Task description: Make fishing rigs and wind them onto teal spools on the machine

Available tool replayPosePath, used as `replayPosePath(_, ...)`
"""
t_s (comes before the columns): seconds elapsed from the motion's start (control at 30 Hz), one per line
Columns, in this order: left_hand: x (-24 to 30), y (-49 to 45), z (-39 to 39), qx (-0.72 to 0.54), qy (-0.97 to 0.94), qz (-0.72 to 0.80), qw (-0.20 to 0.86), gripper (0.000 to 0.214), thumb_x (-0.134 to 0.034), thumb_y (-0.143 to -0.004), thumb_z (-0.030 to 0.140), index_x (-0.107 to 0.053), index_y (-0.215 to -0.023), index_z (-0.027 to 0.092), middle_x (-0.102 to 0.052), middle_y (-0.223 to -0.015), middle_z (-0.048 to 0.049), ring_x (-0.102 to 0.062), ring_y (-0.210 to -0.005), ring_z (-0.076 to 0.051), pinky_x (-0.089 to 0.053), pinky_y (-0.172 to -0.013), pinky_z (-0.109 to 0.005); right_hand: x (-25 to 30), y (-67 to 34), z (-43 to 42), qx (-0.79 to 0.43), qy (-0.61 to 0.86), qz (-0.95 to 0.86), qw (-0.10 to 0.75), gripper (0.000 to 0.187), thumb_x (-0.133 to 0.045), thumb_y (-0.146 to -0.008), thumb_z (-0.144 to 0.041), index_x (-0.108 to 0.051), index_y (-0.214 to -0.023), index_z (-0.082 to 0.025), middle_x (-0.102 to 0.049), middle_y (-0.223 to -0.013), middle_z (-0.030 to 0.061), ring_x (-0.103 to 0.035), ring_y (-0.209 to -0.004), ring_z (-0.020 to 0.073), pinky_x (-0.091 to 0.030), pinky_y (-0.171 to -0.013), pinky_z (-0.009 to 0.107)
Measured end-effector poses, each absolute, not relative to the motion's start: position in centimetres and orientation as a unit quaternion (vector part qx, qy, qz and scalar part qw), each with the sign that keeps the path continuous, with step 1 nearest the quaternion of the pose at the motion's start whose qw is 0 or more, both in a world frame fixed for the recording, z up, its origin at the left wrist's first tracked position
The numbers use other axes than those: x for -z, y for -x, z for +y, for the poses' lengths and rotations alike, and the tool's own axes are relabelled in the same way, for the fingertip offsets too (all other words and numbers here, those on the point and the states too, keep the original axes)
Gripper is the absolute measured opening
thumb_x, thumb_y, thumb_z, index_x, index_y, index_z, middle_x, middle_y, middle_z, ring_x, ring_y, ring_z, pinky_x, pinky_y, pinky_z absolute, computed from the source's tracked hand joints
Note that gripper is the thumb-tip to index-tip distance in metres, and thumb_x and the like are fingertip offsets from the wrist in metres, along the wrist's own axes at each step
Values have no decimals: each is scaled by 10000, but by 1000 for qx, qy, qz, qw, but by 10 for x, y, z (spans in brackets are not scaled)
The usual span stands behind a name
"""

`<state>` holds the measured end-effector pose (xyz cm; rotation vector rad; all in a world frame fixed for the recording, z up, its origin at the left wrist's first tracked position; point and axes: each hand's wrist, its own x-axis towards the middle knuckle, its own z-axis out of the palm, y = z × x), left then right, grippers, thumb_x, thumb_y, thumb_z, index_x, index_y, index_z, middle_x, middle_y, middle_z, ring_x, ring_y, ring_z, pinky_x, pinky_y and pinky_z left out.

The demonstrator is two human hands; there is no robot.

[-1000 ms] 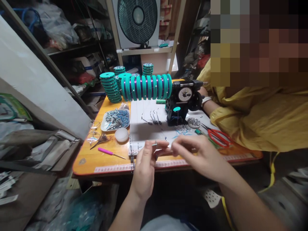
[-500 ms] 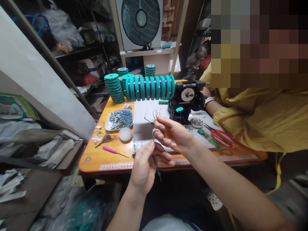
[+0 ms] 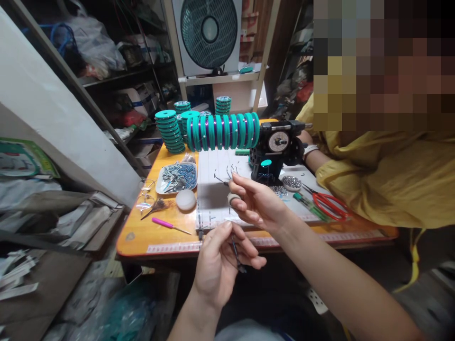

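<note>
My left hand [image 3: 216, 260] is low at the table's front edge, thumb and index finger pinched together. From it hangs a thin dark strand [image 3: 236, 253] with a small dark piece at its lower end. Above and to the right, my right hand [image 3: 258, 201] has its thumb and fingers closed, with a pale band [image 3: 232, 198] around one finger. At its fingertips a thin dark piece with fine branching ends [image 3: 222, 180] sticks out to the left; its kind is too small to tell. A fine line seems to run between the two hands.
Teal foam spools [image 3: 223, 130] sit on a black winding machine [image 3: 275, 142]. A tray of small blue parts [image 3: 177, 177], a white round lid [image 3: 186, 200] and a pink-handled tool [image 3: 167, 223] lie left; red-handled scissors [image 3: 330, 206] lie right. A person in yellow [image 3: 384, 175] sits at right.
My left hand has moved slightly down and right, farther from my right hand. The dark strand under it has swung right. My right hand has shifted a little right.
</note>
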<state>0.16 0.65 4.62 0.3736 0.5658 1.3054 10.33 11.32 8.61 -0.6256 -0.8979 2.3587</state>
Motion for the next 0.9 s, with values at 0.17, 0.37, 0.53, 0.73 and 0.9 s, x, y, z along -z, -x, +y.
replayPosePath(0.17, -47, -4, 4, -616, -146, 256, 730, 213, -627, -889, 285, -686, -854, 84, -571, -550, 6, -333, -374, -5, -304, -355, -92, -84, -104, 113, -868, 229, -341, 280, 445, -435, -976, -471, -353, -646, -184, -553, -481, -33, -365, -251, 35, -210, -253, 114)
replayPosePath(0.37, -48, -3, 3, -606, -113, 300, 728, 263, -701, -828, 319, -688, -810, 56, -493, -542, 16, -229, -467, -2, -190, -406, -81, -83, -105, 115, -867, 222, -348, 279, 451, -457, -964, -475, -350, -634, -186, -556, -475, -26, -355, -248, 37, -197, -242, 113)
replayPosePath(0.53, -46, -5, 3, -607, -113, 310, 724, 253, -738, -777, 319, -652, -725, 87, -508, -524, 12, -235, -455, -5, -167, -407, -95, -83, -106, 115, -866, 224, -343, 287, 445, -473, -953, -472, -345, -633, -191, -545, -462, -34, -346, -243, 37, -194, -235, 114)
replayPosePath(0.73, -44, -6, 3, -604, -126, 310, 724, 263, -706, -799, 328, -643, -707, 90, -563, -540, -18, -263, -440, -6, -181, -408, -106, -84, -107, 113, -868, 226, -327, 298, 433, -453, -962, -445, -342, -629, -192, -517, -452, -38, -332, -247, 30, -195, -236, 108)
replayPosePath(0.9, -42, -8, 1, -611, -144, 305, 716, 281, -596, -905, 306, -641, -743, 81, -565, -576, -25, -287, -449, -3, -205, -415, -98, -85, -110, 114, -853, 208, -374, 297, 420, -472, -953, -455, -422, -642, -179, -574, -491, -21, -329, -248, 24, -175, -238, 114)
